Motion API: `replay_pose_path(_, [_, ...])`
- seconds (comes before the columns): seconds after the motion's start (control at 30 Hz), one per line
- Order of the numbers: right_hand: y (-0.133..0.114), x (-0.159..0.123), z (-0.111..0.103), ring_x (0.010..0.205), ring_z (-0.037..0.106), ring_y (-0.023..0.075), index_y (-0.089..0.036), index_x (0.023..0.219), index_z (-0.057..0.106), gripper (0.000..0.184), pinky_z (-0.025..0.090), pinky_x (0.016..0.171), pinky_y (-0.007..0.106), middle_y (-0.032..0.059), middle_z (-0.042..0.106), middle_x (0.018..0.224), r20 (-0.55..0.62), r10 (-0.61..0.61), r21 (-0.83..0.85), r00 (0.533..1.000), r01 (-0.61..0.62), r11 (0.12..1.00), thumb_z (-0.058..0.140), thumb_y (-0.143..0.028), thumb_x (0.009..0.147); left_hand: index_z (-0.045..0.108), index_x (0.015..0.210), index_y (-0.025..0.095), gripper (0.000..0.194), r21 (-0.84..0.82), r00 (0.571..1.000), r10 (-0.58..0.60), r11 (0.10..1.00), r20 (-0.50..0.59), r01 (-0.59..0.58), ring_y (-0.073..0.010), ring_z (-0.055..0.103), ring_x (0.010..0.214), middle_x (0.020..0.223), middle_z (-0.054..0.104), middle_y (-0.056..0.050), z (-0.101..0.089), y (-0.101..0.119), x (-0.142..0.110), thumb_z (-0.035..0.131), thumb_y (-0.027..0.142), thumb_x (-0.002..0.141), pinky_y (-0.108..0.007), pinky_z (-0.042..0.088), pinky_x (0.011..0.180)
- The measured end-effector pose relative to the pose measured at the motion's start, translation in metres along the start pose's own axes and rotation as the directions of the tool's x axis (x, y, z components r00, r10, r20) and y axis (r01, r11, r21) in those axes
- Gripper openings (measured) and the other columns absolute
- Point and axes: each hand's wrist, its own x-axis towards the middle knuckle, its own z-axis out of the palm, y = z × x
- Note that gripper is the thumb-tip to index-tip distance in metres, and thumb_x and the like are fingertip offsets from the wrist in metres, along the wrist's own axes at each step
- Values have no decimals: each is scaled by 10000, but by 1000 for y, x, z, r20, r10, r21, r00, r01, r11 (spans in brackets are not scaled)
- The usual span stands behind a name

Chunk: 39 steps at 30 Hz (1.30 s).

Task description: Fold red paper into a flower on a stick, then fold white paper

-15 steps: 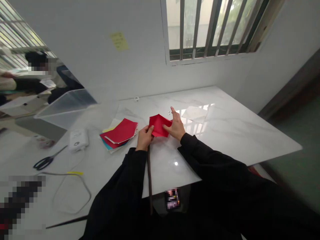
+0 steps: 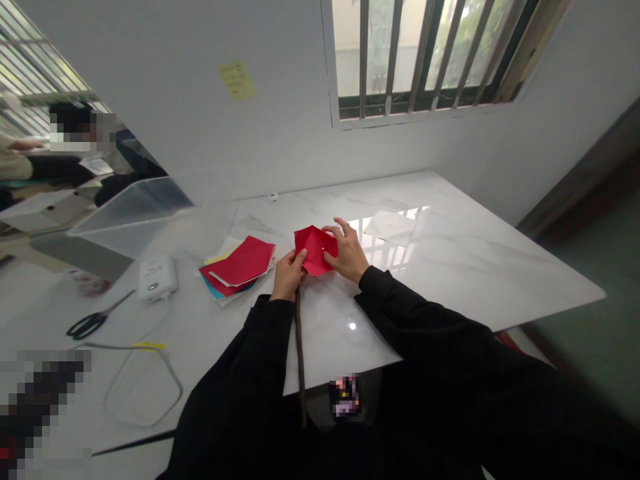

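Observation:
A folded sheet of red paper (image 2: 314,245) is held up above the white table, a crease running down its middle. My left hand (image 2: 289,275) pinches its lower left side, thumb on the near face and fingers behind. At the right side, my right hand (image 2: 350,252) has its thumb on the near face and its fingers bent around the upper right edge, so that part of the paper is covered. Left of my hands lies a pile of coloured paper (image 2: 243,263), with red on top and blue, yellow and white showing at the edges.
Scissors (image 2: 93,325), a white power strip (image 2: 157,279) and a looped grey cable (image 2: 175,380) lie on the left. Behind them stands a clear plastic bin (image 2: 133,210). White paper (image 2: 391,228) lies at the right. A person (image 2: 75,160) is at the far left.
The fingers of my right hand have bent down from pointing upward to the paper's upper right edge. The red paper has shifted slightly left.

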Motion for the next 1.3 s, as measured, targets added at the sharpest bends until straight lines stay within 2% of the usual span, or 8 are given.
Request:
replay_pose_path(0.2, [12, 4, -2, 1388, 504, 271, -205, 995, 698, 378, 430, 1173, 510, 126, 504, 1458, 18, 64, 103, 998, -65, 993, 525, 21, 745, 576, 791, 177, 354, -18, 999, -35, 999, -39, 34, -44, 309, 348, 474, 425, 95, -1, 4, 0, 797, 451, 754, -204, 166, 393])
replay_pose_path(0.3, [14, 5, -1, 1388, 513, 262, -206, 872, 732, 387, 426, 1184, 524, 87, 521, 1465, 46, 68, 120, 997, -73, 990, 482, 51, 726, 541, 756, 186, 377, -30, 997, -58, 998, -57, 57, -41, 305, 345, 467, 419, 96, -2, 5, 1, 803, 457, 756, -201, 163, 394])
replay_pose_path(0.43, [17, 6, -1, 1447, 469, 270, -235, 1065, 785, 543, 410, 1207, 524, 70, 477, 1546, 92, 63, 150, 994, -77, 986, 483, 56, 721, 520, 749, 192, 394, -43, 996, -68, 997, -51, 66, -39, 295, 349, 471, 418, 98, -3, 4, 2, 804, 466, 747, -198, 183, 390])
replay_pose_path(0.53, [23, 8, -1, 1401, 523, 274, -252, 1311, 714, 697, 454, 1176, 499, 89, 508, 1537, 119, 150, 202, 981, -172, 964, 514, 47, 713, 538, 779, 186, 373, -50, 996, -69, 997, -52, 67, -41, 315, 355, 499, 439, 91, -4, 4, 2, 796, 452, 744, -194, 182, 383])
replay_pose_path(0.67, [37, 13, -1, 1041, 710, 203, -257, 1376, 668, 701, 601, 958, 409, 80, 654, 1382, 237, 321, 384, 917, -391, 836, 543, 4, 738, 534, 785, 187, 348, -70, 996, -83, 994, -30, 81, -44, 350, 369, 529, 454, 80, -7, 5, 2, 785, 425, 744, -182, 177, 375])
replay_pose_path(0.83, [47, 17, -8, 746, 686, 124, -179, 1296, 711, 526, 606, 721, 270, 81, 764, 999, 443, 414, 612, 795, -605, 509, 606, -45, 798, 483, 735, 198, 356, -163, 994, -106, 982, -35, 99, -39, 344, 374, 533, 436, 85, -10, 5, 4, 784, 389, 726, -173, 183, 366])
replay_pose_path(0.93, [51, 17, -13, 684, 656, 98, -181, 1270, 722, 468, 577, 666, 219, 46, 755, 888, 500, 401, 675, 768, -635, 375, 655, -85, 816, 461, 709, 205, 370, -164, 990, -136, 978, -29, 130, -43, 344, 368, 511, 423, 84, -11, 4, 5, 774, 401, 744, -177, 173, 362])
replay_pose_path(1.3, [60, 17, -23, 744, 674, 111, -193, 1195, 759, 343, 583, 677, 221, 63, 770, 973, 556, 408, 673, 725, -680, 291, 698, -149, 860, 460, 664, 207, 518, -70, 994, -101, 993, -47, 98, -44, 340, 359, 477, 428, 75, -9, 5, 2, 813, 583, 717, -176, 203, 363])
